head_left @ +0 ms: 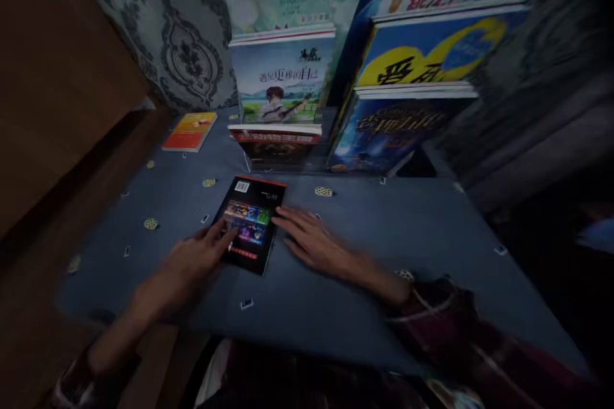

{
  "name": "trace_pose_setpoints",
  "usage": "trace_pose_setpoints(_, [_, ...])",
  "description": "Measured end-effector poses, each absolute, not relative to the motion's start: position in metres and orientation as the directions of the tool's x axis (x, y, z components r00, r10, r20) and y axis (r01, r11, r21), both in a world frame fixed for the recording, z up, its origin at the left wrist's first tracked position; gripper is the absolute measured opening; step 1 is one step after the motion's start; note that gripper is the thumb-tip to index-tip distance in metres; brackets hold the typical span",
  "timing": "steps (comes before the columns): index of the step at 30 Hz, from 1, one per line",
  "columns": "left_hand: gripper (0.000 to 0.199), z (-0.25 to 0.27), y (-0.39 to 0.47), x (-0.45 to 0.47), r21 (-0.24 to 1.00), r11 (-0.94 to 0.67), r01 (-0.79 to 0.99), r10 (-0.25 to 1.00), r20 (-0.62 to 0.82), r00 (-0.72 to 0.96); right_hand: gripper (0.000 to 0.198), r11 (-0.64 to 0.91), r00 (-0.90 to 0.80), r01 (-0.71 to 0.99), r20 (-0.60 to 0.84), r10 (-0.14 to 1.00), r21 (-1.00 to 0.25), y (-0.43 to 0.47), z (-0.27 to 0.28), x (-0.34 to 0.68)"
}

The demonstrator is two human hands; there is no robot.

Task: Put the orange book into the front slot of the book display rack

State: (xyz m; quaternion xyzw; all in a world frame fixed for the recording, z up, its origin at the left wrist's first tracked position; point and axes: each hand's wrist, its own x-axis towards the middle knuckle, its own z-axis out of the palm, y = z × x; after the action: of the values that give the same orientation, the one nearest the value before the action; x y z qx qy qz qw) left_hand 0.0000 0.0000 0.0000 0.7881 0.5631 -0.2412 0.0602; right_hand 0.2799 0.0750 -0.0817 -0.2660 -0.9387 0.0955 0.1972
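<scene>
**Black paperback flat on the table, both hands at its edges**

Since we have only the head view, we judge everything from it: the black book (250, 223) lies flat on the blue-clothed table (384, 230), back cover up, just in front of a stepped rack of displayed books (283, 77). Our left hand (194, 262) rests with fingers spread on its lower left part; our right hand (311, 239) lies flat, fingers apart, touching its right edge. Neither hand is closed on it.

It looks to us like a thin glossy paperback, so probably light, bendable and rather slippery on the cover; lying flush on the cloth, it offers little to pinch, so we would lift one long edge or slide it first.

Its cover is black, with a white barcode label near the top, bright panels in the middle and a red strip low down. An orange book (190, 130) lies well apart at the far left
</scene>
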Motion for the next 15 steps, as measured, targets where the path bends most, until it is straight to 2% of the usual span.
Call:
trace_pose_setpoints(4, [0.063, -0.004, 0.014, 0.011, -0.158, -0.381, 0.911, 0.885, -0.349, 0.310, 0.045, 0.810, -0.757, 0.510, 0.297, 0.582, -0.289, 0.067, -0.080, 0.278])
trace_pose_setpoints(9, [0.057, -0.006, 0.018, 0.013, -0.145, -0.436, 0.888, 0.877, -0.291, 0.383, 0.043, 0.811, -0.755, 0.491, 0.309, 0.578, -0.318, 0.069, -0.078, 0.279])
trace_pose_setpoints(13, [0.050, -0.014, 0.015, 0.012, -0.158, -0.444, 0.882, 0.887, -0.218, 0.408, 0.046, 0.770, -0.728, 0.469, 0.304, 0.614, -0.433, 0.075, -0.081, 0.281])
trace_pose_setpoints(15, [0.048, -0.018, 0.014, 0.017, -0.129, -0.501, 0.856, 0.859, -0.191, 0.475, 0.046, 0.756, -0.717, 0.423, 0.326, 0.616, -0.500, 0.078, -0.082, 0.282])
